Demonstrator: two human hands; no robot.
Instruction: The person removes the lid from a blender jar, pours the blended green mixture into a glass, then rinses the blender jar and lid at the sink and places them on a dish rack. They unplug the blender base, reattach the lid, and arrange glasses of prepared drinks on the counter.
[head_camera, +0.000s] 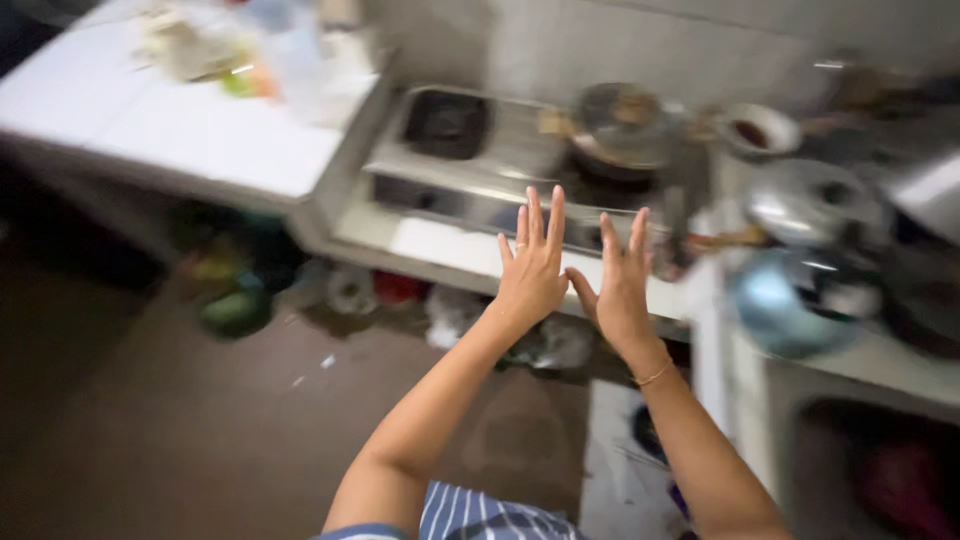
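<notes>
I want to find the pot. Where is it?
In the head view, the pot sits on the stove's right burner, above the raised right hand, with a small bowl to its right.

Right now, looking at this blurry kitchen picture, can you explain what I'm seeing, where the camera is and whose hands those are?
The picture comes from one camera worn on a person's head, looking down and forward. The two bare arms reaching up from the bottom are that person's own. The left hand and right hand are raised side by side, fingers spread, holding nothing. Behind them a gas stove sits on a low white shelf, with a pan on its right burner. To the right is a counter crowded with a blue bowl and metal dishes. A white table stands at the left. Everything is motion-blurred.
</notes>
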